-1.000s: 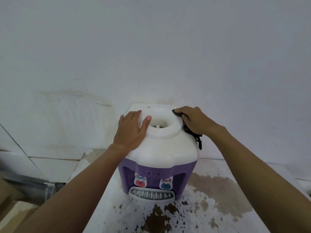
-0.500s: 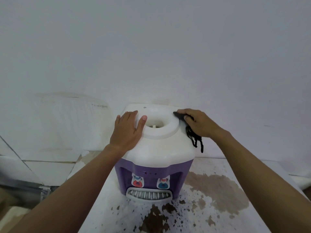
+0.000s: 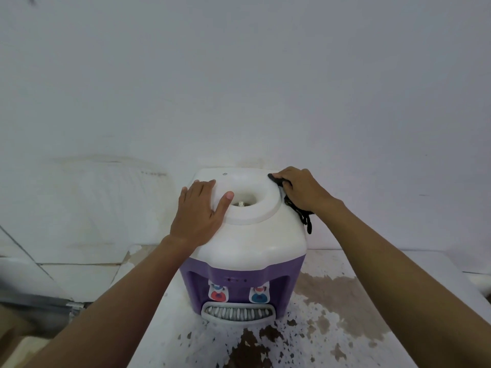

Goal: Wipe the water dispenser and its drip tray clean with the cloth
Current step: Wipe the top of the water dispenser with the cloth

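Cloth (image 3: 276,180) slid rearward on dispenser (image 3: 252,240), beneath right hand (image 3: 303,189) grip.

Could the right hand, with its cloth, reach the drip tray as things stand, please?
Probably yes. The right hand grips the black cloth at the water dispenser's top right edge; the drip tray sits exposed at the front base; the left hand rests on the top's left side, clear of that path.

The left hand (image 3: 198,211) is bare, its thumbnail short and rounded; the right hand (image 3: 303,191) is bare too, its knuckles showing as low ridges across the back; the left forearm (image 3: 119,296) and right forearm (image 3: 398,261) are uncovered from wrist to the picture's edge, slim and tapering toward the wrists.
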